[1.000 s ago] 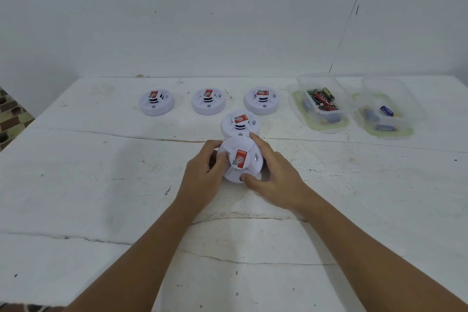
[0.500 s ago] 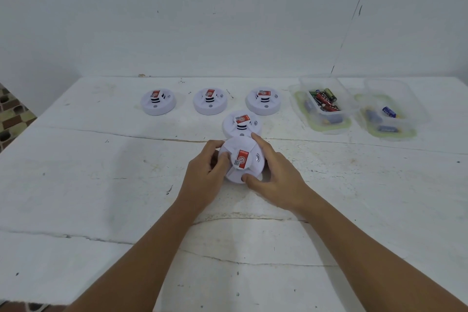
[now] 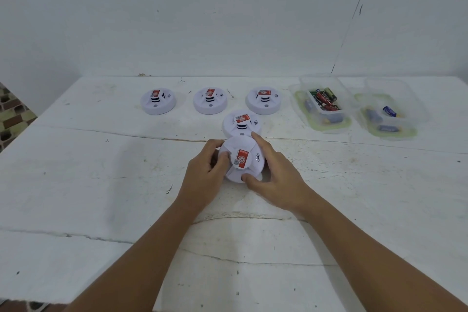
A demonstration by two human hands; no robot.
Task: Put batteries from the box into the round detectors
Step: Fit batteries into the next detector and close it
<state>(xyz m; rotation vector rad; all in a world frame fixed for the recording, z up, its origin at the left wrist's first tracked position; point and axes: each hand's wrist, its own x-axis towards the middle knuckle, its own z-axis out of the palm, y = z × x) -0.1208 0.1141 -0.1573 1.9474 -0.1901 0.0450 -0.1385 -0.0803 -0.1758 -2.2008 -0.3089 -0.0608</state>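
Gripping one round white detector [image 3: 241, 162] with both hands, about mid-table [image 3: 76, 185]: the left hand [image 3: 205, 177] has its fingers curled round the left side with the thumb on top, and the right hand [image 3: 276, 182] wraps the right side, thumb pressed at the near rim. It's tilted a bit, red sticker facing up. A second detector [image 3: 241, 123] sits just behind it, looks like it's touching or nearly so. Three more detectors [image 3: 210, 101] are lined up in a row toward the far edge. Over at the far right corner there's the clear box of batteries [image 3: 323, 106], and another clear box [image 3: 387, 114] beside it holding a few blue ones.
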